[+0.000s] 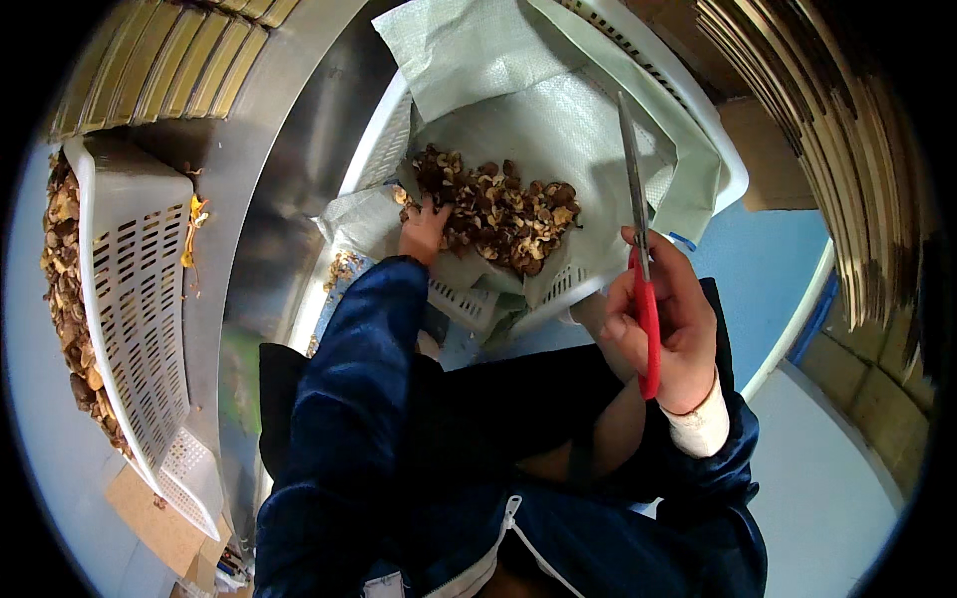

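Observation:
Dried mushroom pieces [513, 214], brown and cream, lie heaped on a pale woven plastic sack [558, 115] that lines a white slotted basket [733, 159]. My left hand [426, 231] reaches to the heap's left edge, its fingers apart and touching the pieces; some fingertips are hidden among them. Raised to the right of the basket, my right hand [683, 319] is closed around the red handles of a pair of scissors [643, 249]. The blades point away from me and look closed together, clear of the mushrooms.
At the left, another white slotted basket [140, 269] holds more mushrooms [75, 309] beside a metal table edge [234, 189]. Yellowish stacked packs [159, 65] sit at the far left. Flattened cardboard [827, 149] stands at the right. Yellow scraps [194, 224] lie on the metal.

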### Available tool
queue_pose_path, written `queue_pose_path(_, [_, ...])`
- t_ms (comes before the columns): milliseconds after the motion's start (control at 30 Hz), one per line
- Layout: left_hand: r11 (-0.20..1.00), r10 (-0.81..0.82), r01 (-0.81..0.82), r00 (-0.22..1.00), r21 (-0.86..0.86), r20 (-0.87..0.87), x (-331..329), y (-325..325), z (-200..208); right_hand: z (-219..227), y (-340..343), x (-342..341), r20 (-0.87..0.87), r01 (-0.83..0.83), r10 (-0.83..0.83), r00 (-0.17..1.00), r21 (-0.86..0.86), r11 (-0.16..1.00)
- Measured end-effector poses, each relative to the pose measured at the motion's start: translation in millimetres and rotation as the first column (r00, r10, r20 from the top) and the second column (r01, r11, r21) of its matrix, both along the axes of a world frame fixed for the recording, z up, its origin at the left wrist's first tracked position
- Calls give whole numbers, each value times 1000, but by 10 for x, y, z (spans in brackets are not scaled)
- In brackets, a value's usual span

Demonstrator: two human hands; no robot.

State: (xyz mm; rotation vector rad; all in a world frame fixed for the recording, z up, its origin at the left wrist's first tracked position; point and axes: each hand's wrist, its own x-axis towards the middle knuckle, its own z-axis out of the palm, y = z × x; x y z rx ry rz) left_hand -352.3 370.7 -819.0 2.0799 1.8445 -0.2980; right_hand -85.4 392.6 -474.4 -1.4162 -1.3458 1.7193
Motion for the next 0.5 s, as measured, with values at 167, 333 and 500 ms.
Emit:
queue_pose_path(167, [977,210,-179,891,-113,403,-117,54,198,-85,-29,-13,-14,2,-2,1000,-24,1000])
queue_pose_path(333, [752,632,-417,237,-510,738,-130,-16,760,-199,-105,-164,-103,-50,52,993,20,999])
queue_pose_path(500, [768,606,-131,-171,-627,777,175,-287,2506,-467,-231,-212,-130,-2,9,991,56,998])
